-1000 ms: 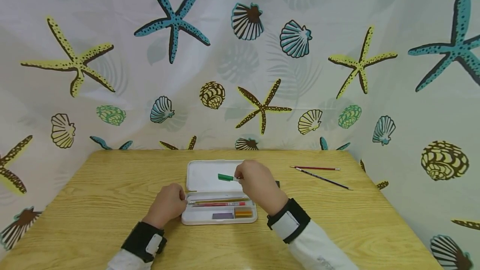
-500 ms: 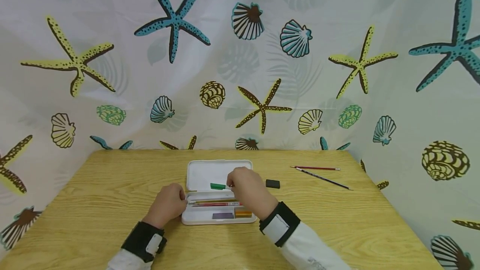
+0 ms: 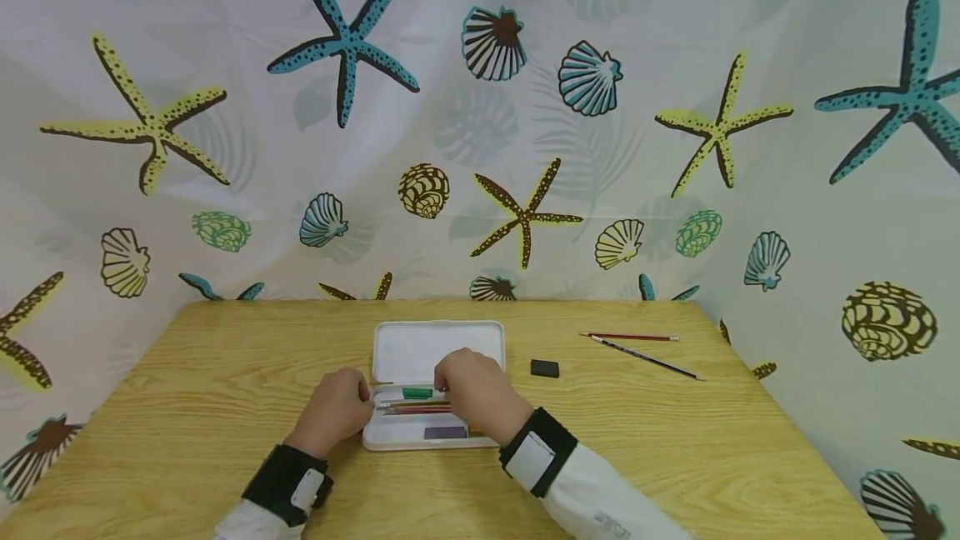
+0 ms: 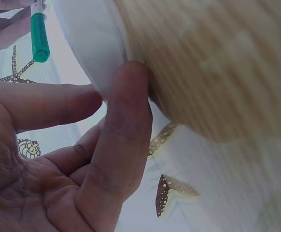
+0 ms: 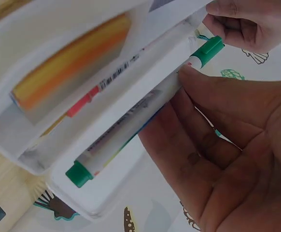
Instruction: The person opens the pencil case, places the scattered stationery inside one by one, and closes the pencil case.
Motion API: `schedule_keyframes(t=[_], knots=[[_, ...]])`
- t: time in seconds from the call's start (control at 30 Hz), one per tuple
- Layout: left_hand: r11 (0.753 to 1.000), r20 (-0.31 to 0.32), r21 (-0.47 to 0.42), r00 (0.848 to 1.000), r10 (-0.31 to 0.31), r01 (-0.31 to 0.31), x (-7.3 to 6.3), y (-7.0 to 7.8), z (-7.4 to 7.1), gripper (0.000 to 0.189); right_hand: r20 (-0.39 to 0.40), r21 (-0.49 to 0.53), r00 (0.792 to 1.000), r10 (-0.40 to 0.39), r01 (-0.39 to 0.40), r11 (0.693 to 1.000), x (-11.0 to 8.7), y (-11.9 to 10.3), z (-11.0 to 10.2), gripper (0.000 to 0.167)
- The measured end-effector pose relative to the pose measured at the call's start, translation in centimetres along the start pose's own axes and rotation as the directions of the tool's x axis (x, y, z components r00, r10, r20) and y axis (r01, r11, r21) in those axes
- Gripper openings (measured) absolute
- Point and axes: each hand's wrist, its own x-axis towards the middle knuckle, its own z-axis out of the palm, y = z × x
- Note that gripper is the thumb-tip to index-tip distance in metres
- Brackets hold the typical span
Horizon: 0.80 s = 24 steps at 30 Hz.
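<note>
An open white pencil case (image 3: 396, 438) lies on the table, its lid (image 3: 405, 348) folded back. My left hand (image 3: 333, 408) pinches the case's left end between thumb and finger. Over the rear compartment, my right hand (image 3: 480, 394) holds a white marker (image 5: 131, 126) with a green cap (image 3: 417, 393), pinched between thumb and fingers. The marker lies lengthwise along the case; whether it touches the bottom cannot be told. Beside it, a red pencil (image 3: 423, 410) and others share the case. A purple block (image 3: 446, 432) and an orange piece (image 5: 73, 63) occupy the front compartment.
Right of the case sits a black eraser (image 3: 544, 368). Farther right, a red pencil (image 3: 637, 336) and a dark pencil (image 3: 648, 359) lie with ends close together. A patterned cloth (image 3: 450, 123) hangs behind the wooden table (image 3: 225, 373).
My right hand has moved left and down, bringing the green-capped marker from above the lid to the case's rear compartment. The black eraser has come fully into view. My left hand stays put.
</note>
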Motion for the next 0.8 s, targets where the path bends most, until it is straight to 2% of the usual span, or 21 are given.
schedule_keyframes(t=[0.27,0.8], knots=[[1.0,-0.002,0.007,1.0,0.002,-0.002,0.1,-0.1,0.1,0.014,0.036,-0.012,0.999,-0.007,0.008,1.0,0.5,-0.8,0.4,0.013],[1.0,0.005,0.001,1.0,0.001,-0.001,-0.1,0.0,-0.1,0.012,0.042,-0.049,0.998,-0.04,0.042,0.998,1.5,-1.0,1.5,0.012]])
